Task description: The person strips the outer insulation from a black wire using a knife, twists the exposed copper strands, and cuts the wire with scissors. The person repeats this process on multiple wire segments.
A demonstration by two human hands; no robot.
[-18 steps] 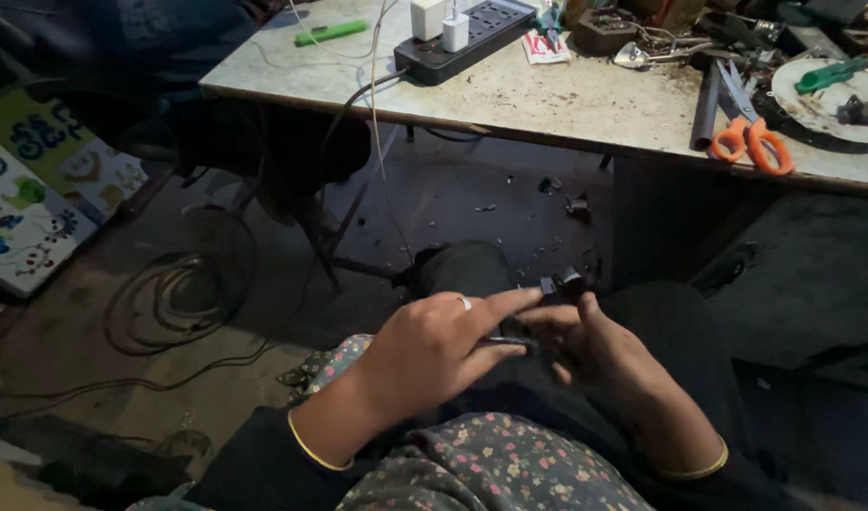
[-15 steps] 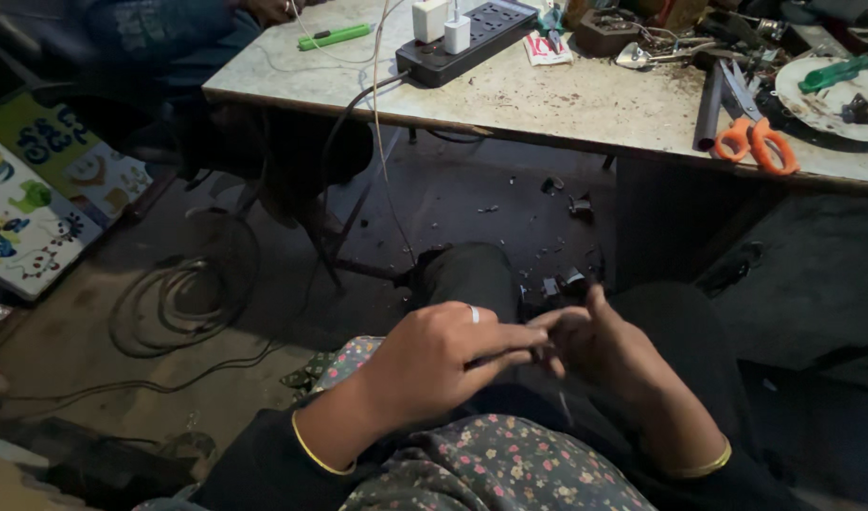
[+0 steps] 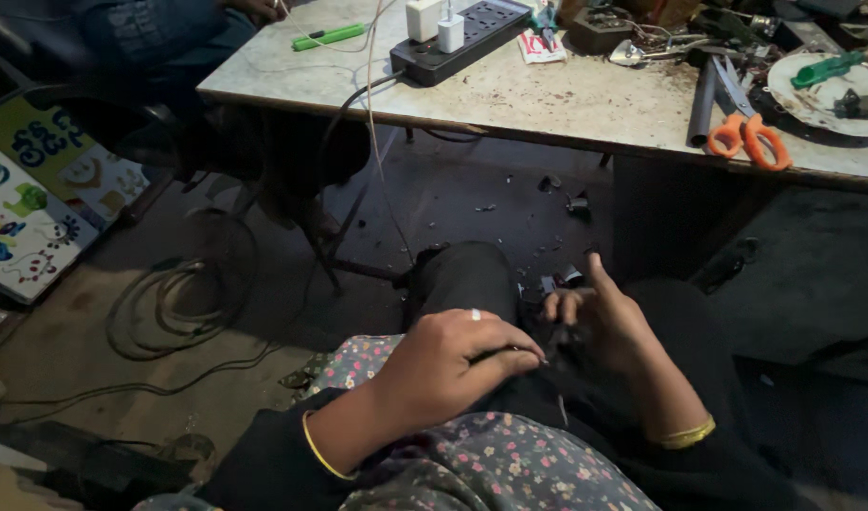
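Dark small part (image 3: 559, 339) sat pinched between both hands over the lap: left hand (image 3: 453, 364) curled shut, right hand (image 3: 609, 322) steadying it, thumb raised.

Beyond the knees, dark floor (image 3: 491, 203) lies open, littered with small debris. The far table (image 3: 548, 104) edge overhangs it; a cable coil (image 3: 183, 293) crowds the left. The right side seems open, though too dim to judge.

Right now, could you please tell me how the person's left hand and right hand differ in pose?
The left hand lies knuckles up with fingers curled closed, pinching a small dark part; the right hand is looser, with one finger raised. The left hand wears a ring; no ring shows on the right hand. Both meet over the lap, and each wrist wears a thin gold bangle.
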